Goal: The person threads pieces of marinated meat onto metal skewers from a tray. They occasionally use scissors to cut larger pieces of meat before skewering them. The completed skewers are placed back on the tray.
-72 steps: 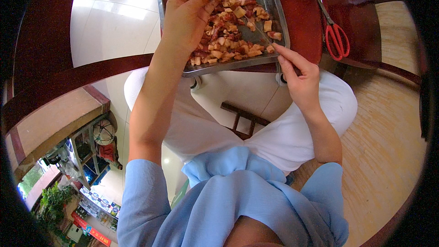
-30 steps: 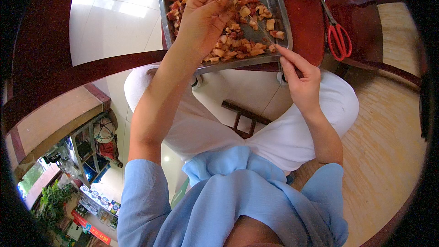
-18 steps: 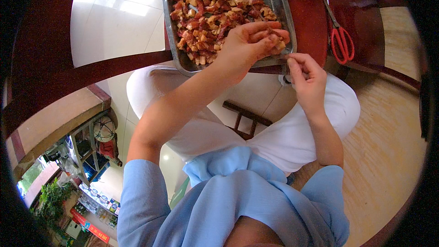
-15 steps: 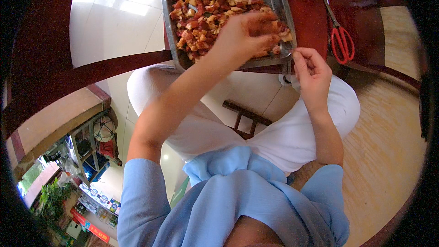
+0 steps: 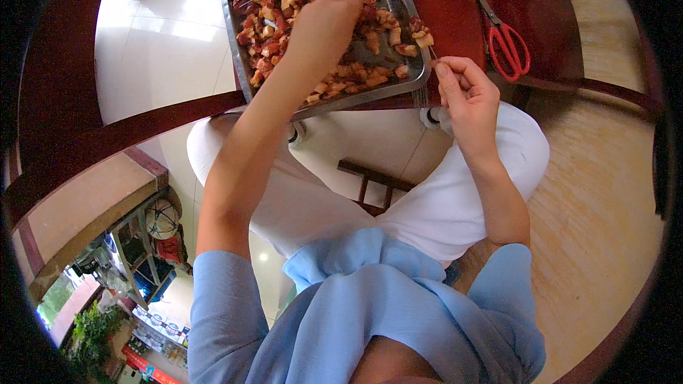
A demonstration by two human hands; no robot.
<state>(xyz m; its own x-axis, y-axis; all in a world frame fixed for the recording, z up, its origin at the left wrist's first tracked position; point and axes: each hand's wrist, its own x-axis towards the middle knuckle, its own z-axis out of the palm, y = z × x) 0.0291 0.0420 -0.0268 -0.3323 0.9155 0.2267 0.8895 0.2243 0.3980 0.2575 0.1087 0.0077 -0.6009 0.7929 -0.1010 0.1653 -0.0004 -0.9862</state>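
1. Left hand (image 5: 329,23) reaches into the tray (image 5: 237,50), fingers curled down among the meat pieces (image 5: 356,75); whether it grips any cannot be told.
2. Right hand (image 5: 466,96) sits just off the tray's near right corner, fingertips pinched on a thin skewer (image 5: 432,52).
3. Red scissors (image 5: 506,41) lie on the dark table (image 5: 445,0), right of the tray.

Dark red table (image 5: 448,7) — tray (image 5: 238,50), scissors (image 5: 509,43)
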